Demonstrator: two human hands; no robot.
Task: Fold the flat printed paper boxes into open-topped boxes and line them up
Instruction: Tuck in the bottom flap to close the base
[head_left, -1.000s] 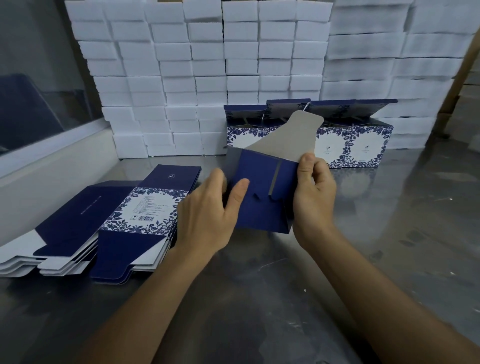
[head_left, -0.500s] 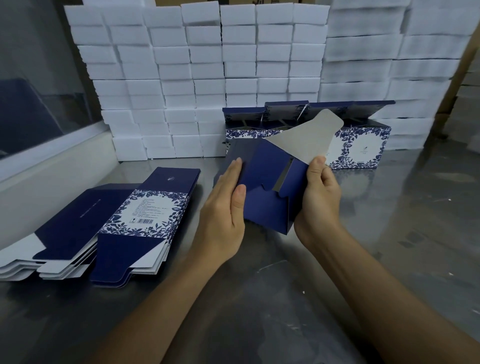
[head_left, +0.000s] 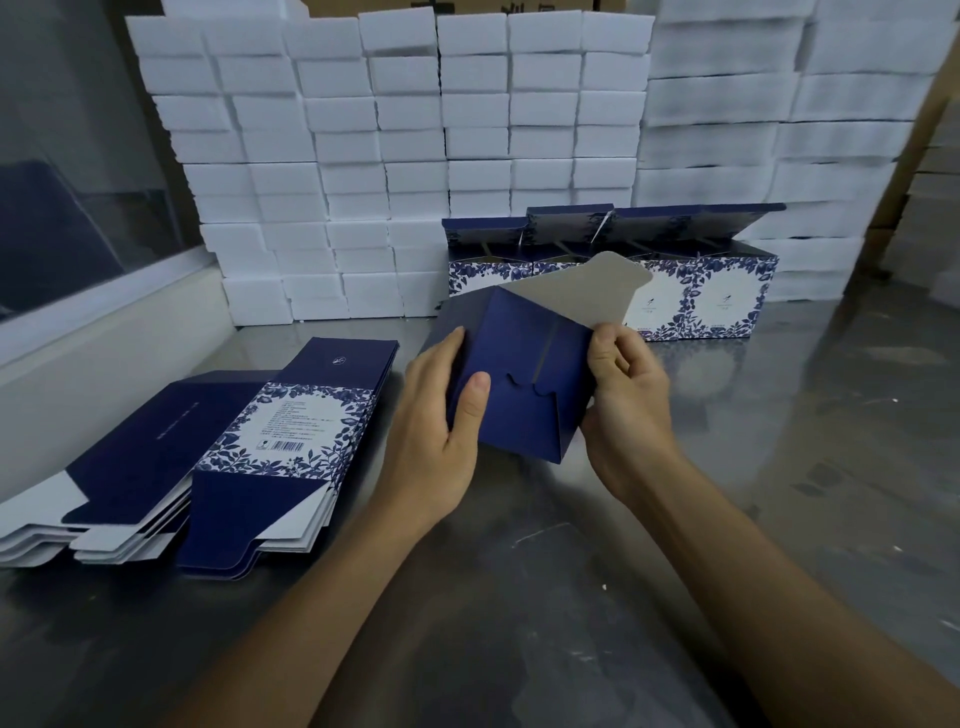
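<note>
I hold a dark blue paper box (head_left: 519, 379) above the metal table, its closed bottom turned toward me and its grey lid flap sticking up behind. My left hand (head_left: 441, 415) grips its left side with the thumb on the bottom panel. My right hand (head_left: 626, 395) pinches its right edge near the top. Two stacks of flat printed boxes (head_left: 270, 452) lie at the left. A row of folded open-topped boxes (head_left: 701, 291) with blue floral fronts stands at the back, lids raised.
White foam blocks (head_left: 415, 145) are piled in a wall behind the row, with more (head_left: 779, 130) at the right. A white ledge with a glass pane (head_left: 78, 208) runs along the left. The steel table (head_left: 571, 571) stretches toward me.
The box has been tilted and shifted slightly between my hands. My left hand has slid from the front of the bottom panel to its left side; my right hand keeps its grip.
</note>
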